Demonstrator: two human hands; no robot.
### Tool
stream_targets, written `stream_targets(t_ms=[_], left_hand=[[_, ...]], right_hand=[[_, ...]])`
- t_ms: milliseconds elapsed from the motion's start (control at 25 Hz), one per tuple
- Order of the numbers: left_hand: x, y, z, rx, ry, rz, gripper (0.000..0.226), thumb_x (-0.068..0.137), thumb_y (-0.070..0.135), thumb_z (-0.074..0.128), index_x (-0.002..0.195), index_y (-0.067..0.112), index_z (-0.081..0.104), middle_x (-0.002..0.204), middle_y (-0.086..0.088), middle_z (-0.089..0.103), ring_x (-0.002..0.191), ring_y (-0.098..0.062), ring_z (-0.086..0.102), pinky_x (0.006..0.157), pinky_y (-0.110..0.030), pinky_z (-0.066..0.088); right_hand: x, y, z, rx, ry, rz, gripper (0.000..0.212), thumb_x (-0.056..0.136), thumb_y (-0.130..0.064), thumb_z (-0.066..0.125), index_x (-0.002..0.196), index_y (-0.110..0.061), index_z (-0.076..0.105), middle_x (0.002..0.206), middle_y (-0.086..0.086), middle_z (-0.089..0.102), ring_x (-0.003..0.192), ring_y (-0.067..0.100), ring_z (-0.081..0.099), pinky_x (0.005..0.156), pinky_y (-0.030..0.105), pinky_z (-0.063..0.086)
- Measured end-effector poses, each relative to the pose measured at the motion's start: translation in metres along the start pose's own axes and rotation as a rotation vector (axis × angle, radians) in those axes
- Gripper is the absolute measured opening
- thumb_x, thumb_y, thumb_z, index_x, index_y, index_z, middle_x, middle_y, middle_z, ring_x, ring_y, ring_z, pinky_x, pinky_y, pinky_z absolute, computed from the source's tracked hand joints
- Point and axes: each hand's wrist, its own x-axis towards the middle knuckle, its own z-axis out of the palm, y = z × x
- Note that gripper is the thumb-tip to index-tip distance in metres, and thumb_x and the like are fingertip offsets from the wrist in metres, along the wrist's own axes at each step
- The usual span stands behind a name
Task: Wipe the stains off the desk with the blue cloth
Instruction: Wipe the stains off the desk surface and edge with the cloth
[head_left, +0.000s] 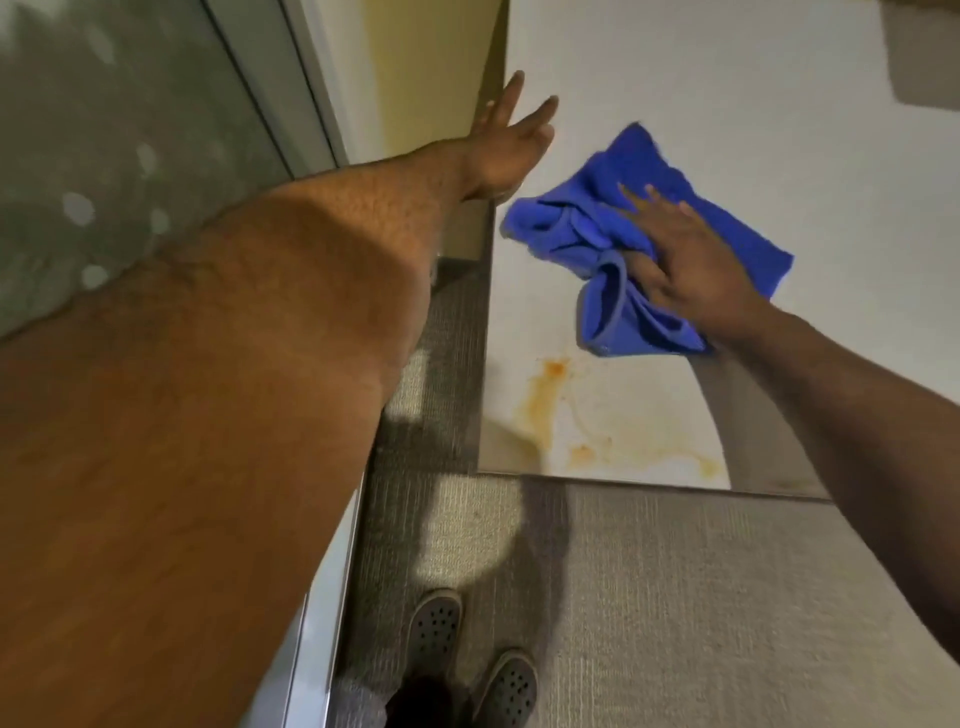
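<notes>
A crumpled blue cloth (613, 228) lies on the white desk (727, 104). My right hand (685, 265) presses flat on top of the cloth, fingers spread, with a fold bunched under the thumb. Orange-yellow stains (550, 395) smear the desk's near corner, a little below the cloth and apart from it. More faint yellow streaks (649, 452) run along the front edge. My left hand (504, 150) rests at the desk's left edge, fingers apart, holding nothing.
A frosted glass partition (119, 156) with a metal frame stands at the left. Grey carpet (675, 597) lies below the desk, and two grey perforated shoes (467, 654) show at the bottom. A dark object (924, 62) sits at the desk's far right.
</notes>
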Motion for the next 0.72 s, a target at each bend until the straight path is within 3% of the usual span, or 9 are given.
stream_targets(t_ms=[120,280,360,480,720], left_hand=[[-0.004,0.000,-0.006,-0.140,-0.063,-0.003,0.051,0.103,0.045,0.024,0.152,0.043,0.012,0.158,0.020,-0.027,0.149,-0.009,0.017,0.121,-0.037,0.020],[0.002,-0.004,-0.011,-0.048,-0.109,-0.005,0.053,0.103,0.041,0.027,0.152,0.043,0.007,0.157,0.018,-0.031,0.151,-0.014,0.008,0.122,-0.038,0.015],[0.003,-0.003,-0.013,0.004,-0.111,-0.001,0.055,0.103,0.036,0.029,0.153,0.042,0.007,0.157,0.016,-0.031,0.151,-0.015,0.008,0.121,-0.038,0.018],[-0.003,0.001,-0.012,0.068,-0.117,0.008,0.054,0.104,0.036,0.029,0.152,0.043,0.005,0.157,0.015,-0.033,0.151,-0.016,0.010,0.121,-0.041,0.021],[-0.005,0.005,-0.013,0.089,-0.104,0.001,0.054,0.106,0.035,0.026,0.152,0.042,0.000,0.156,0.012,-0.036,0.150,-0.017,0.013,0.118,-0.040,0.028]], right_hand=[[-0.003,-0.035,0.015,-0.036,-0.076,-0.226,0.048,0.095,-0.034,0.037,0.142,-0.022,0.037,0.153,0.003,0.032,0.143,0.029,0.022,0.115,0.046,0.014],[-0.003,-0.063,0.021,-0.121,-0.119,-0.322,0.044,0.096,-0.045,0.036,0.139,-0.036,0.039,0.153,-0.008,0.032,0.145,0.023,0.019,0.116,0.047,0.014],[0.009,-0.077,0.021,-0.169,-0.125,-0.320,0.042,0.094,-0.045,0.039,0.132,-0.030,0.050,0.147,-0.007,0.043,0.142,0.026,0.026,0.115,0.049,0.018],[0.021,-0.098,0.025,-0.245,-0.157,-0.389,0.037,0.093,-0.041,0.042,0.111,-0.018,0.064,0.118,0.000,0.064,0.129,0.028,0.040,0.110,0.049,0.025],[-0.001,-0.123,0.025,-0.173,-0.284,-0.423,0.032,0.093,-0.038,0.046,0.105,-0.016,0.067,0.102,0.003,0.068,0.113,0.023,0.050,0.116,0.046,0.013]])
